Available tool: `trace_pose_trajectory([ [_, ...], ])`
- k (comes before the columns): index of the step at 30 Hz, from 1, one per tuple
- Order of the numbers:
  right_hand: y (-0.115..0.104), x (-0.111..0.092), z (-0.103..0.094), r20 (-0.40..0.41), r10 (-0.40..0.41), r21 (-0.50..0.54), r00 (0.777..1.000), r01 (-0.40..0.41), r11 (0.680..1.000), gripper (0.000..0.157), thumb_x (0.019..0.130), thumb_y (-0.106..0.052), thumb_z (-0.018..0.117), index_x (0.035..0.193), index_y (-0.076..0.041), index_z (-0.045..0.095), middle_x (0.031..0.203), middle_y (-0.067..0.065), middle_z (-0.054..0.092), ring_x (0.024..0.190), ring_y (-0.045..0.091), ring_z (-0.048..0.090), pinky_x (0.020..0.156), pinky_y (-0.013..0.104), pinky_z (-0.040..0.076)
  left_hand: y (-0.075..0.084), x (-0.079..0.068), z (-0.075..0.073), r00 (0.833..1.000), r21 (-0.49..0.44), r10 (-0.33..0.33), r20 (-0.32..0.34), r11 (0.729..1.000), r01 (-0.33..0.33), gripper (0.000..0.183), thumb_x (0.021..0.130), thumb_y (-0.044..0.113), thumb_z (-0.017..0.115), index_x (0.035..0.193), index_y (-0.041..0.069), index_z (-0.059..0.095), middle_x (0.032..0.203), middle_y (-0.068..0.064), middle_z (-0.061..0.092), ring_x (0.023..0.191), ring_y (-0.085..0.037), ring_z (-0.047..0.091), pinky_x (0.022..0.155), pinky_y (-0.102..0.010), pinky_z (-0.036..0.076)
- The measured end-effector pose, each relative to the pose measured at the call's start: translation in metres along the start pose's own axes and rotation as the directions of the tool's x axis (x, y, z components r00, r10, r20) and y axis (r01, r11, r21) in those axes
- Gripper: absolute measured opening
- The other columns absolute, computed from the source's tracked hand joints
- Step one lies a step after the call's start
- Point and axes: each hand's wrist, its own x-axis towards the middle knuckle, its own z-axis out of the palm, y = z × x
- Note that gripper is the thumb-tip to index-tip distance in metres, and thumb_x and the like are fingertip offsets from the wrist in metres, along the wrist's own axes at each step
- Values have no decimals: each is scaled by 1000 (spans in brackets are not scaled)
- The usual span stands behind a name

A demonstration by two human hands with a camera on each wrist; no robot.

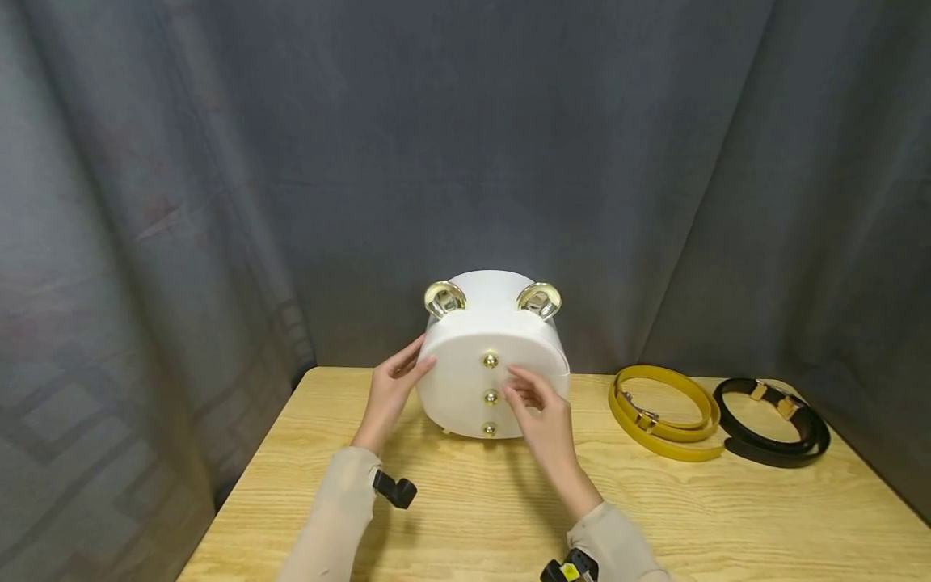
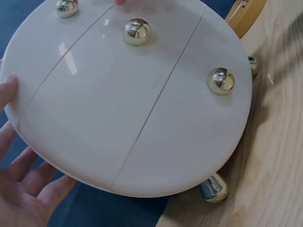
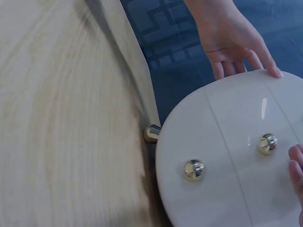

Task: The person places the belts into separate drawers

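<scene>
A white rounded drawer box [image 1: 457,400] with gold ear-shaped pieces on top stands on the table. Three round gold knobs run down its front, the middle knob [image 1: 490,397] among them, and seams split the face into drawers. My left hand [image 1: 391,392] grips the box's left side, thumb on the front edge and fingers along the side, as the left wrist view also shows. Just right of the knobs hovers my right hand [image 1: 544,416], its fingers loosely bent and holding nothing. Only its fingertips [image 3: 296,166] show at the right wrist view's edge.
On the right of the wooden table [image 1: 451,501] lie a coiled yellow belt [image 1: 672,449] and a coiled black belt [image 1: 778,457], side by side. A grey curtain [image 1: 465,145] hangs behind the table. Short gold feet [image 2: 215,188] hold the box off the tabletop.
</scene>
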Motion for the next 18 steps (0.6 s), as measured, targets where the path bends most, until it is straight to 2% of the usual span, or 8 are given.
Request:
trace_pose_trajectory([
  [4, 7, -7, -1, 23, 74, 12, 997, -74, 997, 26, 89, -2, 73, 115, -4, 71, 92, 9, 71, 79, 12, 64, 73, 19, 53, 1, 0, -3, 1000, 12, -21, 3, 1000, 21, 50, 89, 32, 77, 136, 21, 63, 138, -1, 59, 124, -19, 58, 101, -36, 47],
  [7, 10, -12, 1, 39, 123, 10, 992, -123, 992, 26, 88, -4, 74, 114, -3, 71, 92, 10, 70, 81, 13, 64, 74, 20, 54, 2, 0, -3, 1000, 8, -26, 14, 1000, 26, 50, 89, 31, 76, 136, 21, 62, 138, -2, 58, 124, -19, 57, 100, -35, 48],
  [13, 14, -16, 6, 51, 171, -4, 984, -171, 985, 25, 88, -1, 73, 113, -1, 71, 93, 12, 71, 80, 15, 65, 73, 19, 54, 2, 0, -2, 1000, 1, -30, -1, 1000, 30, 51, 89, 30, 76, 137, 19, 62, 140, -2, 58, 125, -22, 57, 100, -35, 48],
  [18, 1, -15, 9, 105, 219, 50, 970, -225, 973, 23, 90, 7, 67, 113, 8, 67, 94, 22, 69, 79, 32, 66, 71, 25, 56, 2, -1, 0, 1000, 10, -28, -9, 1000, 28, 51, 91, 30, 75, 138, 18, 61, 140, -3, 58, 126, -23, 56, 101, -36, 47],
])
